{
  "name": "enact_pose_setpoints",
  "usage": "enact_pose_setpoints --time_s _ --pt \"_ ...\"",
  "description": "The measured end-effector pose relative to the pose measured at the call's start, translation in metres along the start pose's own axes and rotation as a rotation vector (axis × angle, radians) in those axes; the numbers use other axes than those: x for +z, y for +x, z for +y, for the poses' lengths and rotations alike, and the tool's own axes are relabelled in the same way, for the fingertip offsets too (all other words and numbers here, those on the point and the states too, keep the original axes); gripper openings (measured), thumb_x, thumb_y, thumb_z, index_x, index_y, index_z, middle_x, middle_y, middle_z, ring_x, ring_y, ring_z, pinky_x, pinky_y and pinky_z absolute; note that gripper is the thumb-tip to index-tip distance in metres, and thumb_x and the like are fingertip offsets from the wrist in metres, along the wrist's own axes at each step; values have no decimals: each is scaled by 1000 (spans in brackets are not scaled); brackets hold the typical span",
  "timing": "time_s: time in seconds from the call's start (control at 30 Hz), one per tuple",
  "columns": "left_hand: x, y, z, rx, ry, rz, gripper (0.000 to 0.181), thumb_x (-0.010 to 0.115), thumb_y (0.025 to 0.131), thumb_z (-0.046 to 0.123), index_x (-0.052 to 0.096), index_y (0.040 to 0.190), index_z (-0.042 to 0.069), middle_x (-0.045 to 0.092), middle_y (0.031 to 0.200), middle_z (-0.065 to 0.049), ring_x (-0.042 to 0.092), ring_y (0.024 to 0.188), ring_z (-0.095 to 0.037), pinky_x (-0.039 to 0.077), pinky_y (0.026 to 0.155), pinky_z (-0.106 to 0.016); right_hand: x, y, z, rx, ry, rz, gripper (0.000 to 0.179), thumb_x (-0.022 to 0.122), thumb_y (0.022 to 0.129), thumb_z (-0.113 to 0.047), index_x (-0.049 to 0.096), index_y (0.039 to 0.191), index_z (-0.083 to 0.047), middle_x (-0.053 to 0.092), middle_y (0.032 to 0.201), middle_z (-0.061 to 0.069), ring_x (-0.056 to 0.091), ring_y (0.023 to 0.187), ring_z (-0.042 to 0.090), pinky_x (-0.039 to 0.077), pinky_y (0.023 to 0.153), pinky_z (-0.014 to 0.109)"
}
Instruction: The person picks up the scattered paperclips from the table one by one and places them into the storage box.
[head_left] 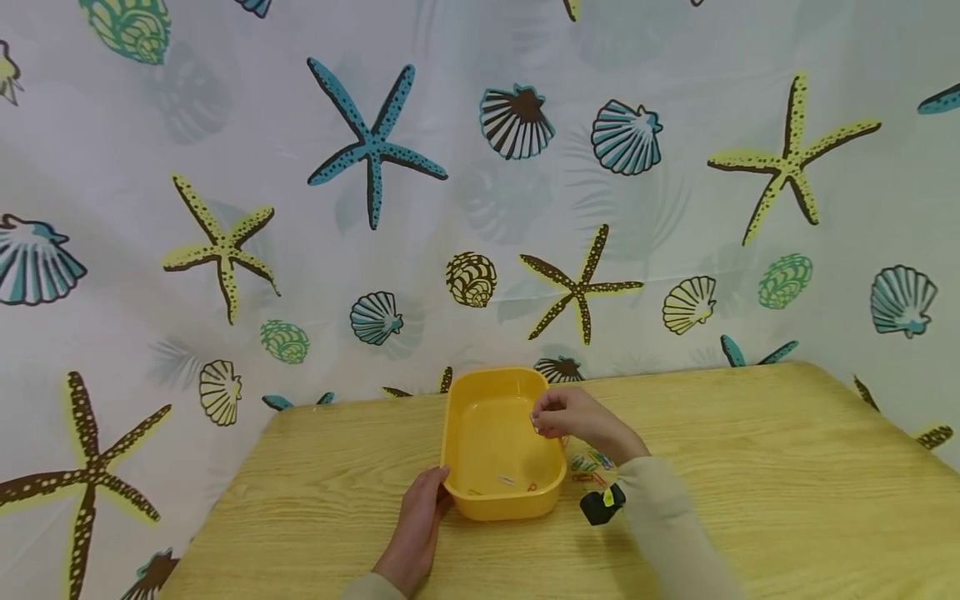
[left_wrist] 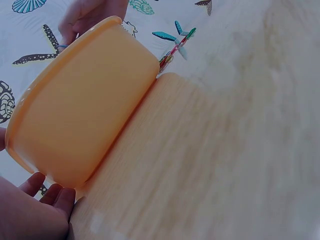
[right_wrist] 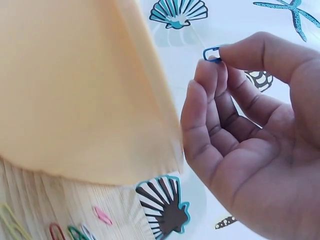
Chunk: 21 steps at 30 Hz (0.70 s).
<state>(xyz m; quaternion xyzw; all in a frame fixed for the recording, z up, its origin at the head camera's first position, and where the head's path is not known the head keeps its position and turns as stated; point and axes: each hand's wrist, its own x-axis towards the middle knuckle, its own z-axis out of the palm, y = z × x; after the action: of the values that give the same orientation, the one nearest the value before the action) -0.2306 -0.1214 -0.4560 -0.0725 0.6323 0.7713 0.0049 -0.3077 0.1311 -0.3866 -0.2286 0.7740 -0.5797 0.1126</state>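
A yellow plastic bin (head_left: 504,507) stands on the wooden table. At its near left corner my left hand (head_left: 420,521) holds it, thumb by the rim and fingertips (left_wrist: 64,200) against the outer wall. Over the bin's right rim, my right hand (head_left: 573,417) pinches a small blue paper clip (right_wrist: 212,54) between thumb and index finger; the other fingers are loosely curled. Inside the bin, a few paper clips (head_left: 507,480) lie near the front end. More coloured paper clips (head_left: 588,461) lie loose on the table, just right of the bin and below my right forearm.
The wooden table (head_left: 750,467) extends to both sides of the bin. Behind it hangs a white cloth (head_left: 465,200) printed with starfish and shells. A black wrist camera (head_left: 600,506) is by my right sleeve.
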Motion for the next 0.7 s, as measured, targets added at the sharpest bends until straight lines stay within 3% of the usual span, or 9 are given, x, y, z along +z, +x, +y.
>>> enact_pose_setpoints --time_s 0.13,0.37,0.7 --pt "1 0 0 2 0 -1 46 48 101 27 45 126 -12 51 125 -18 49 113 -25 39 104 -43 7 3 -1 6 26 -1 10 61 92 -8 59 93 2 61 85 7 59 80 20 54 82 44" --pt "1 0 1 -3 3 -4 46 48 101 26 45 127 -12 51 124 -18 49 114 -26 38 104 -44 11 6 1 0 24 -5 10 60 94 -8 60 92 2 61 87 7 59 81 21 54 79 35" --pt "0 1 0 2 2 -7 46 47 101 26 44 127 -12 50 126 -19 48 115 -27 37 105 -45 11 7 5 -7 55 -23 9 61 94 -7 60 93 2 62 88 7 61 84 25 54 80 34"
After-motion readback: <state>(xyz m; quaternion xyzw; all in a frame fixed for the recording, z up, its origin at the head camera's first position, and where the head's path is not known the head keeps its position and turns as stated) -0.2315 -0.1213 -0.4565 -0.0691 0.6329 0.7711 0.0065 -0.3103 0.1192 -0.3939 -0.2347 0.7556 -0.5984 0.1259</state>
